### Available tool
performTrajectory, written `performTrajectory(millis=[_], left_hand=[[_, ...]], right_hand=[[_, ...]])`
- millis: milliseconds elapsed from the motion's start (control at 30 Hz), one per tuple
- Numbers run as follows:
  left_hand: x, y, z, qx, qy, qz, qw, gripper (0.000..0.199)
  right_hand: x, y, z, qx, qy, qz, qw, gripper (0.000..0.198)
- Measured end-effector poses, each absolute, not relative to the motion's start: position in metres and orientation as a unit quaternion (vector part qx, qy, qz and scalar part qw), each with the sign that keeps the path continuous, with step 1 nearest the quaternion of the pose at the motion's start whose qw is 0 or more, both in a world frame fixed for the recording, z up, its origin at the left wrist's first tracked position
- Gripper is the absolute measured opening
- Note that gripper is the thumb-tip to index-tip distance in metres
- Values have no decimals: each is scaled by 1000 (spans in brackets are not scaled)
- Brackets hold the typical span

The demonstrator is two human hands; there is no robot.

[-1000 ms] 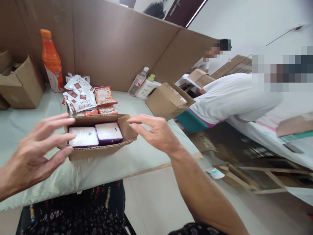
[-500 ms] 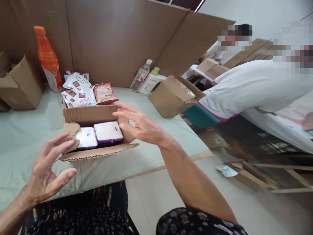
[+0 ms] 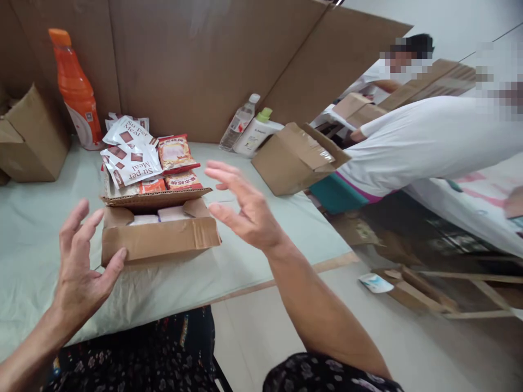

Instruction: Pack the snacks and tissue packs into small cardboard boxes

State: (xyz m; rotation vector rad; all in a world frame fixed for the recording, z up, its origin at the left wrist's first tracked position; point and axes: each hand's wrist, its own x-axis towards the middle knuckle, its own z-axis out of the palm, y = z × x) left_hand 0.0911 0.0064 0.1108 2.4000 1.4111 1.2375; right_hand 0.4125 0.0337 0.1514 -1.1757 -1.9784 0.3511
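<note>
A small cardboard box [image 3: 161, 239] stands on the cloth-covered table in front of me, its front and back long flaps raised. Inside, the tops of two white-topped packs [image 3: 176, 213] show over the front flap; their lower parts are hidden. My left hand [image 3: 87, 256] is at the box's left end, fingers spread, the thumb tip by the front flap; I cannot tell if it touches. Off the right end hovers my right hand [image 3: 245, 209], fingers apart and holding nothing. Right behind the box lie white "Super Meal" sachets [image 3: 133, 152] and red snack packets [image 3: 176, 155].
An orange bottle [image 3: 77, 98] stands at the back left beside an open carton [image 3: 38, 141]. A clear bottle [image 3: 240, 122], a white bottle with green cap [image 3: 257, 130] and a tilted carton [image 3: 292, 163] are at the back right. Co-workers in white [image 3: 425, 141] sit beyond.
The box's front flap has swung up from lying outward, and the back flap leans rearward less upright. Both hands have drawn away from the box's ends, the right one moving outward.
</note>
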Motion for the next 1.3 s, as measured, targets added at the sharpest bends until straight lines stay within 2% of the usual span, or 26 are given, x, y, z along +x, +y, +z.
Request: performTrajectory(millis=[67,133,200,267,467,700,867,1067,1200,1300], left_hand=[[90,10,108,791,465,395,52,70],[89,15,105,811,445,376,57,57],[86,18,100,835,416,353,66,38],[85,21,96,847,400,341,78,29],[84,26,83,834,391,383,78,26],[78,33,71,822,376,418,88,38],[76,38,69,824,378,414,86,49],[102,37,81,837,369,383,132,51],[135,41,72,859,324,363,161,61],[150,45,50,877,327,314,155,57]], right_hand=[[411,33,141,-440,-828,144,317,49],[409,28,124,-416,-857,133,274,48],[409,19,107,-403,-867,104,273,54],[411,11,94,-396,-872,80,276,62],[422,14,93,-382,-900,16,211,55],[414,53,124,-367,-915,105,134,63],[408,58,128,-370,-907,128,155,57],[434,10,119,-409,-879,103,223,50],[494,-46,104,-514,-809,75,275,50],[560,-83,92,-639,-704,43,306,44]])
